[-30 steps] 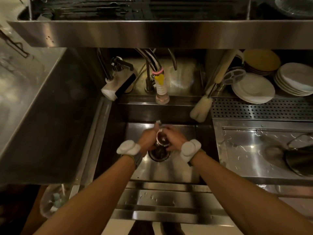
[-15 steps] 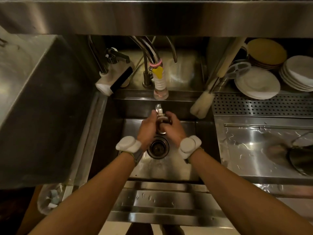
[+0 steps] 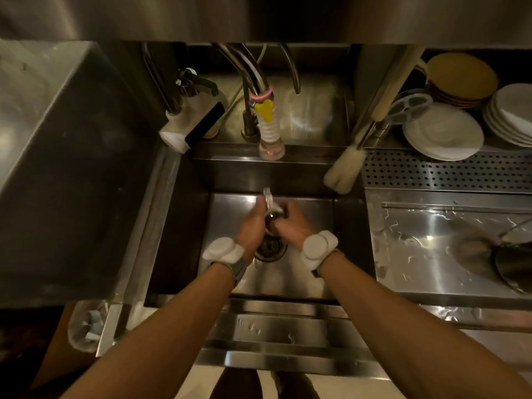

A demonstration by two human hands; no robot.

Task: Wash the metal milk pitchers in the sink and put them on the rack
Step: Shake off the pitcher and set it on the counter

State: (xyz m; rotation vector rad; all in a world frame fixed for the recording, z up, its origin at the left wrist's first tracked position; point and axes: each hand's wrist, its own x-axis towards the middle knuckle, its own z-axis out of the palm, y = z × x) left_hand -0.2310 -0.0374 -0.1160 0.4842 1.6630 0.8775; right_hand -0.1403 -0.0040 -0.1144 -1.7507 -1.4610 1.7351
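Lifted higher above round drain (image 3: 270,246), small shiny metal pitcher (image 3: 272,210) now clasped by left hand (image 3: 251,226) and right hand (image 3: 290,224), seemingly mid-scrub.

No legible text or labels
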